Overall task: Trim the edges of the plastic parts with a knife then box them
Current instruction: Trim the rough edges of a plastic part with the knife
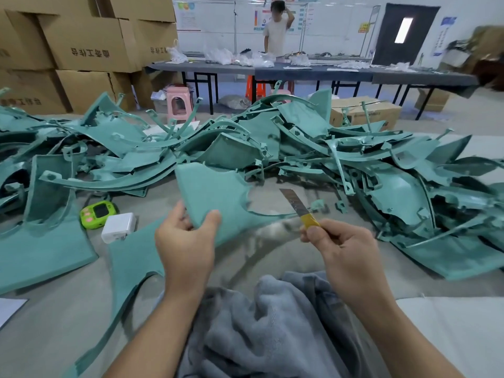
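On the grey work surface (272, 257), close in front of the body, one teal plastic part (212, 192) is held up by the left hand (185, 238); thumb and fingers are closed on its lower corner. Its thin curved arm runs right toward the knife (298, 204). The knife is gripped by its yellow handle in the right hand (341, 241), fingers curled shut around it, blade extended and pointing up and left, just beside the part's arm. Contact between blade and edge cannot be told; that area is blurred.

Progress is judged early. A large tangled pile of teal parts (300, 143) is spread across the surface behind and to the right, apparently untrimmed. Several flat parts (41, 249) lie singly at left, near a green device (98, 211) and a white charger (118, 227); whether these are finished cannot be told. No open box with trimmed parts is seen within reach; closed cartons (81, 42) are stacked at far left. Boxing is judged not yet begun. A grey cloth (267, 323) is bunched in the lap.
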Available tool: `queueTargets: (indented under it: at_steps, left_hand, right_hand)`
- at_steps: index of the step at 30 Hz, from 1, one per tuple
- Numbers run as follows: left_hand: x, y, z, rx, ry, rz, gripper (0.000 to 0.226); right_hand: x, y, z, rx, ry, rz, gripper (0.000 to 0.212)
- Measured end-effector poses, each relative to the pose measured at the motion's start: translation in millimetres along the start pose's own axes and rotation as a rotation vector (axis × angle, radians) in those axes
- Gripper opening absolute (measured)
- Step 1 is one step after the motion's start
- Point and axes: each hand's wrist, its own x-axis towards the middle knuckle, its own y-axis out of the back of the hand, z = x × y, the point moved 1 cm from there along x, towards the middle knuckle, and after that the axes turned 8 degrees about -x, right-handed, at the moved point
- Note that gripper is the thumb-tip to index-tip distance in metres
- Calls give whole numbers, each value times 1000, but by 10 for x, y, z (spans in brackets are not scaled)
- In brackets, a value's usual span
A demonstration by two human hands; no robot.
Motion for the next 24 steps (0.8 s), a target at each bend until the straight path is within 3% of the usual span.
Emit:
queueTargets:
  at_steps: [5, 10, 15, 17, 21, 24]
  left_hand:
    - [187, 86, 177, -296, 14, 222, 23]
    - [289, 256, 500, -55, -391, 211, 23]
    - [21, 163, 532, 611, -1005, -71, 30]
    - [-215, -9, 375, 802, -1001, -219, 38]
    - [-447, -240, 168, 721, -964, -625, 28]
    - [-394, -226, 92, 626, -873, -681, 43]
  right_hand:
    - [-15, -23, 12, 17, -32, -32, 17]
    - [-31, -25, -15, 32, -56, -37, 20]
    - [-23, -43, -47, 292, -192, -44, 29]
    - [-23, -50, -62, 462, -331, -60, 31]
    - [-34, -136, -21, 579, -582, -103, 29]
    - [-23, -167, 18, 565, -621, -132, 26]
